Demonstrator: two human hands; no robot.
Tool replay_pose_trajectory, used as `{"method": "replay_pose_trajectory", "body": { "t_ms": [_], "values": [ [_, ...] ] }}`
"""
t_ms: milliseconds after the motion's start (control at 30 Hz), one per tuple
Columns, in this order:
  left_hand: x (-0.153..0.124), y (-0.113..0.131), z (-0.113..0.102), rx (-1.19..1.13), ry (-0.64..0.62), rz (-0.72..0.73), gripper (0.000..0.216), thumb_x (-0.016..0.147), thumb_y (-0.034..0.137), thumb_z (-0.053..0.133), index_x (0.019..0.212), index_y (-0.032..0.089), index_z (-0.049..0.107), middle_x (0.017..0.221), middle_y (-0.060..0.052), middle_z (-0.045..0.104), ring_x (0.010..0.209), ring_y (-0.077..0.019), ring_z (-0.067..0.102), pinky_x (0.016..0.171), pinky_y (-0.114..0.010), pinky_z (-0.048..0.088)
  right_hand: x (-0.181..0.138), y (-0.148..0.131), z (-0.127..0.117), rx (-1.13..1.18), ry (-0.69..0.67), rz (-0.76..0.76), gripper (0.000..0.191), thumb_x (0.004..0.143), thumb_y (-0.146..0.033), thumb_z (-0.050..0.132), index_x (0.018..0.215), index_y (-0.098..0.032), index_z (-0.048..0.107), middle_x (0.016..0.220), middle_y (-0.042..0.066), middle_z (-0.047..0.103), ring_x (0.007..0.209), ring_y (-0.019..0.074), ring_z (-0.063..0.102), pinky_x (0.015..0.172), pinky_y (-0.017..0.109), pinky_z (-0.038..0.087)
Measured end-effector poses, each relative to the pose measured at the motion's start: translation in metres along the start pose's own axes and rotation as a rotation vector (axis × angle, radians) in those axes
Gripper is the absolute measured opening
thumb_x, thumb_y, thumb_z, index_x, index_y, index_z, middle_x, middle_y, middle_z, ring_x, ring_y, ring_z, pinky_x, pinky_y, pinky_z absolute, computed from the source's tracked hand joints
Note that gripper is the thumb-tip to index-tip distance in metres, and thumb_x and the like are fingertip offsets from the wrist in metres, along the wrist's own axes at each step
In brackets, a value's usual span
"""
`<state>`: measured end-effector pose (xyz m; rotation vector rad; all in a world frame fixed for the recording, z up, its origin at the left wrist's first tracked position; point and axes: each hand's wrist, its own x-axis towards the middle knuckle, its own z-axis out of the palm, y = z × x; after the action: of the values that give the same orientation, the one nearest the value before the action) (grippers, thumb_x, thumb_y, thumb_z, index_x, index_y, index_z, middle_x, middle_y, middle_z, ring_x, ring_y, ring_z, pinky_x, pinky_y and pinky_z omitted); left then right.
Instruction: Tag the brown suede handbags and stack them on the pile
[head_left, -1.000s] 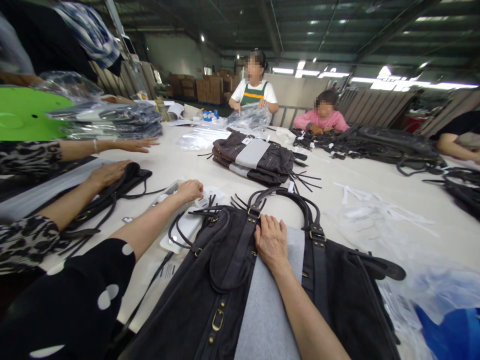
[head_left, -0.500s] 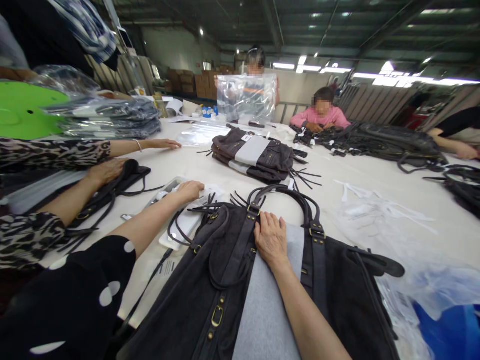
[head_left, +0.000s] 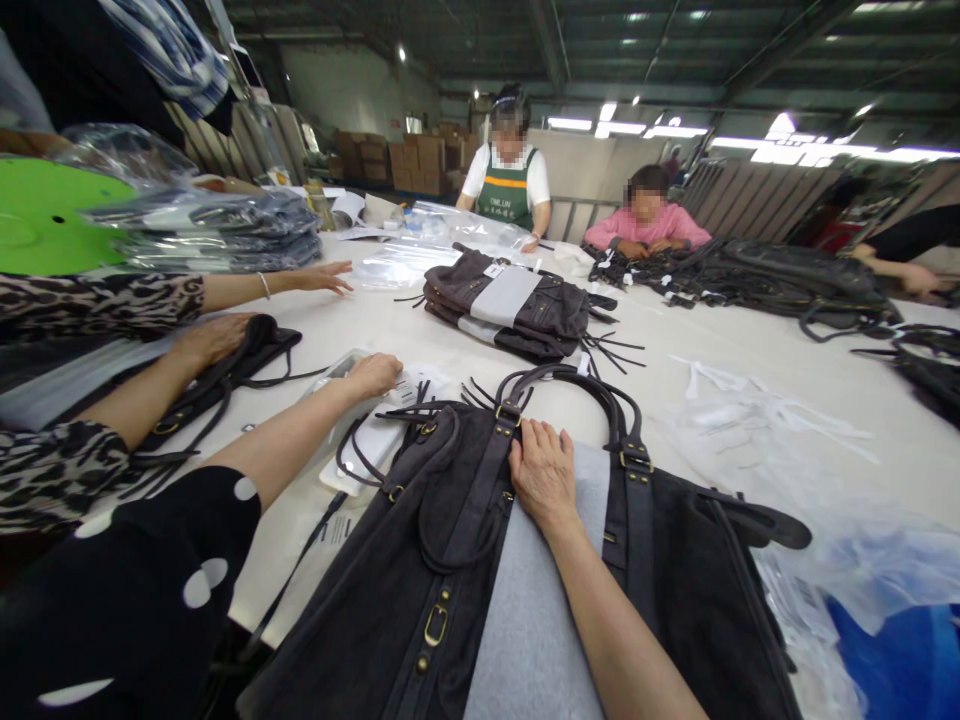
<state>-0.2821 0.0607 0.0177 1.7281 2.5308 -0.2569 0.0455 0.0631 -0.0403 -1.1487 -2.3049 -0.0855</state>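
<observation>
A dark grey suede handbag (head_left: pixel 450 560) with buckled straps lies right in front of me on the white table (head_left: pixel 750 350). A light grey sheet (head_left: pixel 525 620) sits in its middle. My right hand (head_left: pixel 544 472) rests flat on the bag's top edge, just below the looped handles (head_left: pixel 570 385), fingers stretched out. My left hand (head_left: pixel 375 375) lies further left with its fingers curled over white tags and a clear packet (head_left: pixel 352 440); what it holds is hidden.
A co-worker in leopard-print sleeves at my left presses one hand (head_left: pixel 214 340) on a black bag and reaches the other hand (head_left: pixel 322 278) over the table. Folded bags (head_left: pixel 510 310) are stacked mid-table, bagged ones (head_left: pixel 217 235) far left, straps (head_left: pixel 750 280) far right, loose clear plastic (head_left: pixel 757 420) on my right.
The person at the far end held a clear plastic bag up half a second ago and has laid it down. The co-worker's outstretched hand shifted slightly. My own hands have stayed put.
</observation>
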Motion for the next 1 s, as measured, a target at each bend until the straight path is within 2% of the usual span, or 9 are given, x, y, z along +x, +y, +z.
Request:
{"method": "replay_pose_trajectory", "body": {
  "t_ms": [133, 300, 400, 500, 600, 700, 767, 900, 1000],
  "values": [
    [-0.003, 0.001, -0.004, -0.069, 0.022, -0.028, 0.020, 0.074, 0.029, 0.055, 0.083, 0.015, 0.066, 0.081, -0.006, 0.065, 0.078, -0.0175, 0.055, 0.071, -0.025, 0.039, 0.000, 0.000, -0.001, 0.006, 0.001, -0.002, 0.036, 0.087, -0.023, 0.039, 0.119, -0.012, 0.049, 0.118, 0.014, 0.054, 0.113, 0.0250, 0.042, 0.101, 0.045, 0.020],
    [-0.006, 0.000, -0.014, -0.161, 0.062, -0.067, 0.020, 0.073, 0.029, 0.059, 0.085, 0.016, 0.067, 0.071, -0.002, 0.063, 0.075, -0.0143, 0.051, 0.070, -0.023, 0.037, 0.000, 0.000, -0.001, 0.016, -0.002, -0.001, 0.035, 0.087, -0.023, 0.039, 0.119, -0.012, 0.049, 0.118, 0.014, 0.054, 0.112, 0.0252, 0.041, 0.101, 0.046, 0.019],
    [-0.010, 0.004, -0.032, -0.222, 0.099, -0.078, 0.018, 0.072, 0.028, 0.059, 0.083, 0.016, 0.068, 0.065, -0.001, 0.062, 0.070, -0.0129, 0.050, 0.066, -0.022, 0.037, 0.000, 0.000, -0.002, 0.024, -0.015, 0.005, 0.036, 0.087, -0.023, 0.039, 0.119, -0.011, 0.049, 0.119, 0.014, 0.054, 0.113, 0.0253, 0.041, 0.101, 0.046, 0.018],
    [-0.017, 0.018, -0.057, -0.304, 0.125, -0.038, 0.021, 0.075, 0.029, 0.053, 0.080, 0.014, 0.068, 0.061, -0.001, 0.061, 0.056, -0.0096, 0.047, 0.056, -0.020, 0.036, -0.001, 0.000, -0.001, 0.044, -0.031, 0.021, 0.036, 0.087, -0.024, 0.039, 0.119, -0.012, 0.049, 0.119, 0.014, 0.054, 0.114, 0.0248, 0.041, 0.101, 0.046, 0.018],
    [-0.030, 0.044, -0.079, -0.597, 0.121, 0.075, 0.027, 0.076, 0.031, 0.049, 0.086, 0.011, 0.065, 0.068, -0.003, 0.064, 0.041, -0.0052, 0.037, 0.041, -0.019, 0.031, 0.001, 0.004, -0.001, 0.121, -0.049, 0.049, 0.035, 0.088, -0.026, 0.040, 0.118, -0.015, 0.051, 0.120, 0.012, 0.054, 0.115, 0.0231, 0.042, 0.102, 0.045, 0.018],
    [-0.049, 0.076, -0.089, -0.956, -0.009, 0.252, 0.026, 0.071, 0.028, 0.055, 0.087, 0.009, 0.064, 0.066, -0.005, 0.065, 0.034, -0.0028, 0.030, 0.034, -0.019, 0.022, 0.010, 0.013, -0.009, 0.396, -0.116, 0.138, 0.031, 0.089, -0.030, 0.037, 0.111, -0.020, 0.056, 0.115, 0.007, 0.059, 0.111, 0.0201, 0.047, 0.102, 0.045, 0.020],
    [-0.063, 0.095, -0.088, -1.053, -0.146, 0.361, 0.025, 0.067, 0.026, 0.057, 0.084, 0.009, 0.065, 0.061, -0.003, 0.063, 0.032, -0.0024, 0.030, 0.032, -0.018, 0.018, 0.017, 0.018, -0.021, 0.689, -0.144, 0.255, 0.033, 0.089, -0.034, 0.035, 0.104, -0.020, 0.060, 0.110, 0.006, 0.062, 0.106, 0.0190, 0.052, 0.099, 0.041, 0.027],
    [-0.086, 0.123, -0.077, -1.071, -0.363, 0.472, 0.025, 0.065, 0.029, 0.060, 0.081, 0.011, 0.066, 0.059, -0.001, 0.063, 0.031, -0.0022, 0.031, 0.031, -0.018, 0.018, 0.029, 0.012, -0.056, 1.185, -0.154, 0.384, 0.035, 0.081, -0.042, 0.047, 0.100, -0.017, 0.064, 0.102, 0.007, 0.065, 0.097, 0.0185, 0.057, 0.085, 0.031, 0.041],
    [-0.099, 0.135, -0.068, -1.024, -0.439, 0.504, 0.027, 0.065, 0.032, 0.059, 0.082, 0.012, 0.067, 0.061, -0.001, 0.064, 0.032, -0.0026, 0.031, 0.031, -0.019, 0.019, 0.034, -0.003, -0.072, 1.341, -0.167, 0.472, 0.036, 0.074, -0.042, 0.057, 0.098, -0.017, 0.064, 0.088, 0.004, 0.066, 0.073, 0.0135, 0.059, 0.064, 0.024, 0.043]
  ]
}}
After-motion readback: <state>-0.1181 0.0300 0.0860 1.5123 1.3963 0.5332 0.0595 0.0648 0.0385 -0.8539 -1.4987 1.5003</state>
